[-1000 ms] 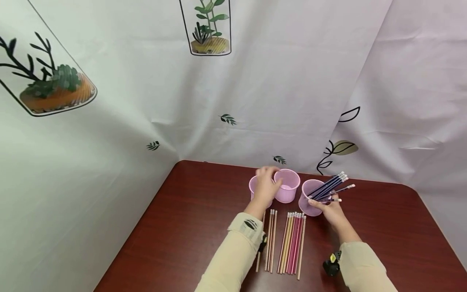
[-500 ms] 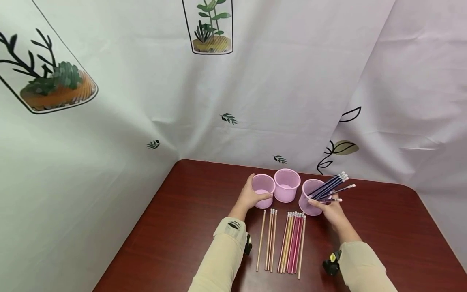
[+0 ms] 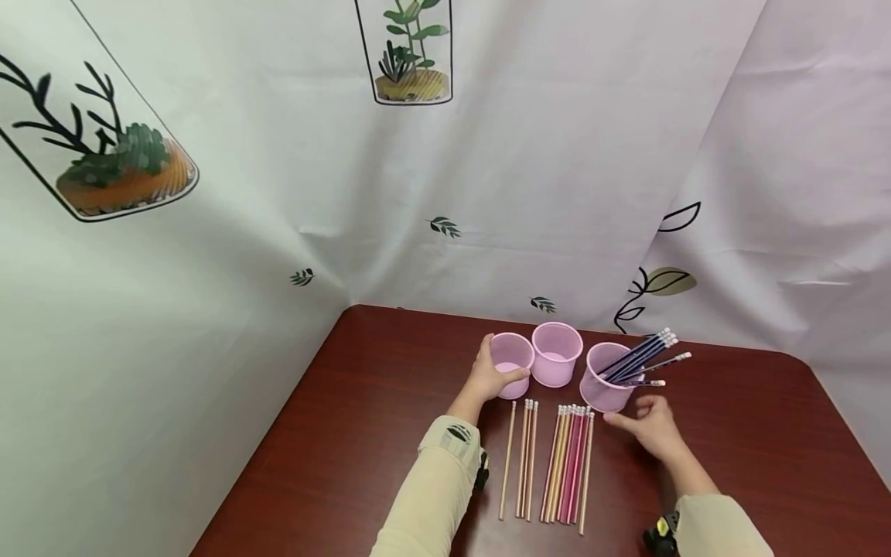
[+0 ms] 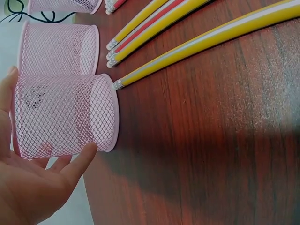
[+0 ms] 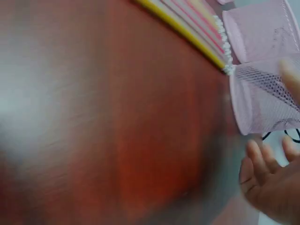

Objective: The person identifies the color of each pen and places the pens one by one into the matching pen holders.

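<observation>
Left hand [image 3: 487, 379]: thumb and fingers around left cup [image 3: 512, 367], gripping | Right hand [image 3: 654, 428]: fingers loosely bent, holding nothing, just beside right cup [image 3: 602, 394] | Right cup: upright, dark pencils [image 3: 636, 359] leaning inside | Middle cup [image 3: 554, 370]: between | Loose pencils [image 3: 572, 464]: on table [image 3: 334, 441]

Creased, plant-printed white cloth [image 3: 557, 178] hangs behind and left of a reddish-brown wood-grain table [image 3: 327, 449].

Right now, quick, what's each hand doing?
Left hand: holding the leftmost pink cup.
Right hand: open, holding nothing, near the pencil cup.
</observation>
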`<state>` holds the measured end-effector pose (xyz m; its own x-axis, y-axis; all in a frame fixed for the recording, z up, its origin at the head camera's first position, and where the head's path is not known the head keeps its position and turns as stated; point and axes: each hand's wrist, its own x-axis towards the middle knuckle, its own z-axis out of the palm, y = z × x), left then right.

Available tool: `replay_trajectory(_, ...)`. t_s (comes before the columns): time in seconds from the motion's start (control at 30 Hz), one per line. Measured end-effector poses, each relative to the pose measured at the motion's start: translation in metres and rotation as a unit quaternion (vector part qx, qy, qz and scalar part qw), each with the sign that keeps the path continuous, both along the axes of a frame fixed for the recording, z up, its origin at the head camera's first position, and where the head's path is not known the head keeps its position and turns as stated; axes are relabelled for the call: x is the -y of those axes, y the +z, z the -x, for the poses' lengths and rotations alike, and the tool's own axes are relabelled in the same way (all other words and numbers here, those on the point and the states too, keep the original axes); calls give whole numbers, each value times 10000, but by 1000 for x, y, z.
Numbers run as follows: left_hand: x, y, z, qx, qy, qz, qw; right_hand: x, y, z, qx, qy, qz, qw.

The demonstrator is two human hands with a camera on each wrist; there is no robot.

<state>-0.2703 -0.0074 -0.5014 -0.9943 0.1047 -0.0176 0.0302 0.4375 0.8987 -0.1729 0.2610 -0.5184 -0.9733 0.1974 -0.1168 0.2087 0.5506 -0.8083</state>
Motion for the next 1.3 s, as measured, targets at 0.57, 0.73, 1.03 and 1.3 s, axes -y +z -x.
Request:
replay_trajectory(0.57,-2,1,-4,135,262,-419,9987,30,-1,-4,958,888,-1422,9812)
replay_trajectory(0.73,-2,1,-5,129,301,-517,9981,33,-2,-4,1263,632,-1286,9816)
replay_trajectory(1.03,-2,1,-7,45,391,-572,9976,37,0,-6,1343,483,-1189,9826)
replay_trajectory(1.3,-3,1,-6,38,381,-584,9976,41,6,-6,1573,514,-1582,9734)
